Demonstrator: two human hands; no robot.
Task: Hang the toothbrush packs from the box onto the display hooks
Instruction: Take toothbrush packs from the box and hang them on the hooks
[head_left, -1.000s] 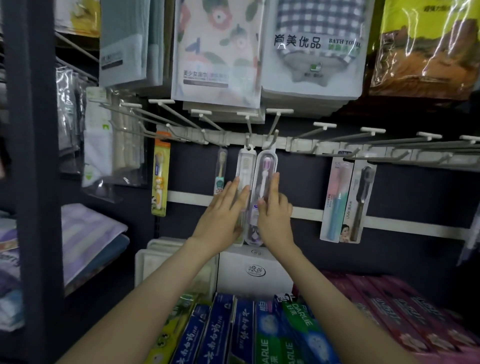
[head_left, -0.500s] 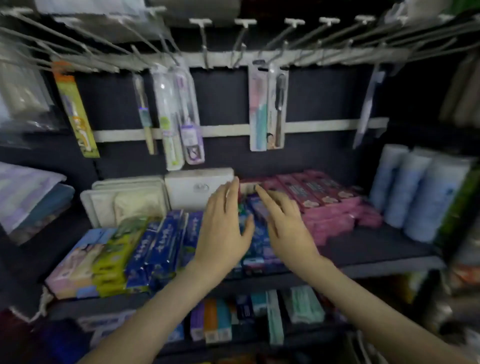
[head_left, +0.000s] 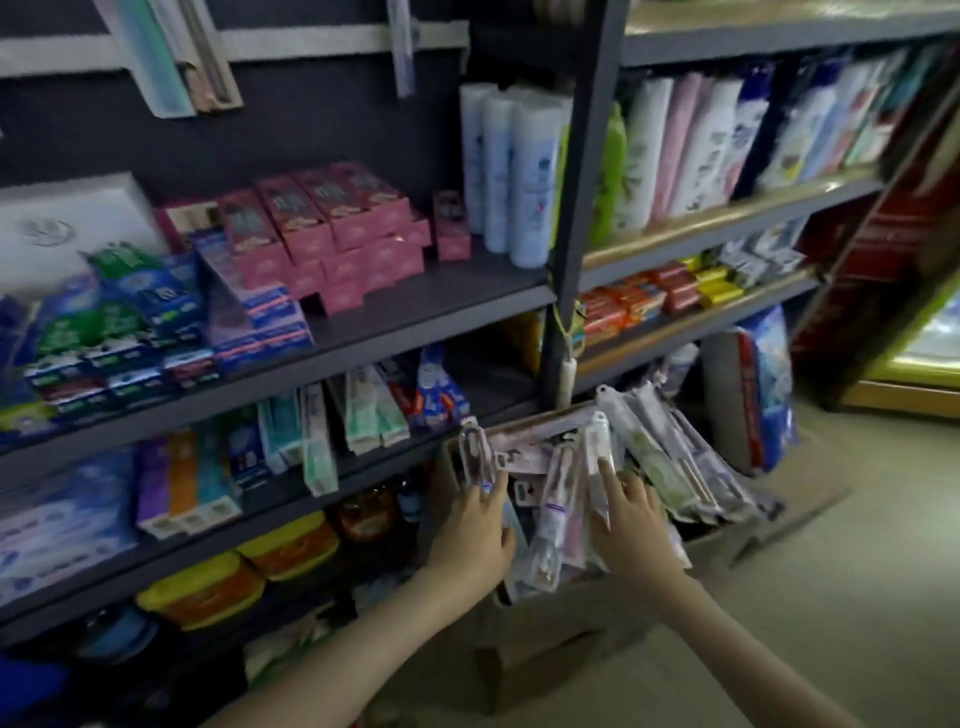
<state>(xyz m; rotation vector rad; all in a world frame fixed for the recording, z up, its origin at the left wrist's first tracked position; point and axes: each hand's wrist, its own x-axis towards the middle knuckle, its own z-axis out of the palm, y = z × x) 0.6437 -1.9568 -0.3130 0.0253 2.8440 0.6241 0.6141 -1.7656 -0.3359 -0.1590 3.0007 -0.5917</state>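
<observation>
Toothbrush packs (head_left: 553, 499) stand crammed on end in the cardboard box (head_left: 545, 654) on the floor just below us. Both our forearms reach down into it. Our left hand (head_left: 475, 530) lies against the left edge of the bundle, its fingers (head_left: 491, 486) fairly straight and close together, tips touching a clear pack. Our right hand (head_left: 634, 525) is spread a little wider, with its index finger laid up the face of a tall clear pack. As far as we can see, neither hand has curled round anything.

A purple-handled pack sits between the hands, about equally near to both. The packs' long axes run up and away from our fingertips, hang-holes at the far end, and the right-hand bunch fans off to the right. We judge the pick to be the step in hand: pinch one pack and draw it out along that axis.

Beyond, shelves carry pink cartons (head_left: 332, 228) and pale bottles (head_left: 519, 171). Highest, the lower ends of hung packs (head_left: 156, 67) show, with their hooks out of view.
</observation>
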